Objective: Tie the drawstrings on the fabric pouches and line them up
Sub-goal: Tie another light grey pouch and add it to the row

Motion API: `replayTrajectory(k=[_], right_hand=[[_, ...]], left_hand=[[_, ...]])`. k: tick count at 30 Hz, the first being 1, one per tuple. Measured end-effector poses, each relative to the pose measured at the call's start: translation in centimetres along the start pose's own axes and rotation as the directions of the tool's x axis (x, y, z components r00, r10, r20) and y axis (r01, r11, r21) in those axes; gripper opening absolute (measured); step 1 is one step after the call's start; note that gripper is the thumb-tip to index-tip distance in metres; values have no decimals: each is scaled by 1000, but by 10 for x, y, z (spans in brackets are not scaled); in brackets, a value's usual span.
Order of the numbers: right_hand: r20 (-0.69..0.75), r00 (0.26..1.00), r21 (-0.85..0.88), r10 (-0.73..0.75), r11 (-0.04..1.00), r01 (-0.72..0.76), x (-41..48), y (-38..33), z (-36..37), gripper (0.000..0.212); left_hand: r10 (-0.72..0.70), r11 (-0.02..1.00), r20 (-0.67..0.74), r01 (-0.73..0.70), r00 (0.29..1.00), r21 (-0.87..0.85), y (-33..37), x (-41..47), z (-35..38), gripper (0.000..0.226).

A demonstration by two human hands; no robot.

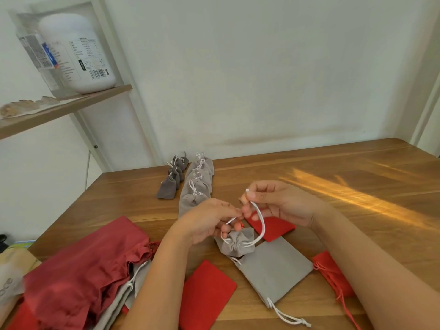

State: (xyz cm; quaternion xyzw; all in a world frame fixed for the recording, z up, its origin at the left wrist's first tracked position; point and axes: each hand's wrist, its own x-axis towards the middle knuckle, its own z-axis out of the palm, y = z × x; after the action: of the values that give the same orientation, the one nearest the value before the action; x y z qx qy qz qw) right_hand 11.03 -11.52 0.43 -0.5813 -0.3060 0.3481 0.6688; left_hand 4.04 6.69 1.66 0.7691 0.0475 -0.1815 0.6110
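Observation:
A small grey pouch (235, 244) with a cinched mouth lies on the wooden table (333, 186) below my hands. Its white drawstrings (260, 225) run up to both hands. My left hand (209, 220) pinches one cord end; my right hand (278, 201) pinches the other cord loop, raised higher. Behind them, a line of tied light-grey pouches (197, 186) runs away from me, with a shorter line of dark-grey pouches (172, 177) to its left. A flat grey pouch (273, 270) with loose strings lies near me.
Flat red pouches lie around: one (204, 296) near my left forearm, one (273, 228) under my right hand, one (333, 272) by my right forearm. A heap of large red and grey bags (83, 270) fills the near left. A shelf (59, 108) with a white jar stands at left.

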Motion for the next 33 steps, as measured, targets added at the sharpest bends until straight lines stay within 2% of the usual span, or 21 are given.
replayTrajectory(k=[3, 5, 9, 13, 17, 20, 23, 25, 27, 30, 33], right_hand=[[-133, 975, -176, -177, 972, 153, 1, -3, 6, 14], [-170, 959, -200, -225, 961, 190, 2, -3, 9, 16], [-201, 950, -193, -239, 960, 201, 4, -2, 16, 18], [-327, 911, -230, -252, 956, 182, 7, 1, 16, 24], [-365, 900, -204, -238, 964, 172, 7, 3, 12, 29], [-366, 899, -173, -241, 967, 189, 9, 4, 13, 27], [-399, 884, -104, -244, 970, 221, 10, 3, 13, 35], [-456, 862, -114, -220, 975, 188, 8, -2, 12, 40], [-484, 846, -199, -224, 969, 143, 6, -6, 12, 46], [-419, 876, -358, -241, 930, 85, 5, -6, 19, 44], [-335, 918, -363, -212, 928, 82, 8, 0, 27, 32]], left_hand=[[49, 999, 1, -49, 999, 18, 0, -1, 2, 14], [96, 994, 15, -97, 995, 41, 0, -1, 4, 14], [182, 980, 61, -186, 981, 76, 1, 0, 10, 17], [210, 962, 187, -237, 960, 134, 2, -3, 10, 16], [247, 956, 256, -278, 935, 90, 2, -5, 10, 17], [257, 961, 166, -269, 952, 57, 1, -2, 11, 28], [260, 965, -45, -261, 965, -23, 2, 1, 11, 20], [267, 949, -220, -296, 938, -112, 2, 4, 7, 23], [285, 915, -353, -363, 891, -176, 2, 5, 1, 24], [342, 874, -430, -451, 835, -182, 5, 5, 2, 23], [401, 855, -447, -502, 800, -131, 6, 4, 5, 21]])
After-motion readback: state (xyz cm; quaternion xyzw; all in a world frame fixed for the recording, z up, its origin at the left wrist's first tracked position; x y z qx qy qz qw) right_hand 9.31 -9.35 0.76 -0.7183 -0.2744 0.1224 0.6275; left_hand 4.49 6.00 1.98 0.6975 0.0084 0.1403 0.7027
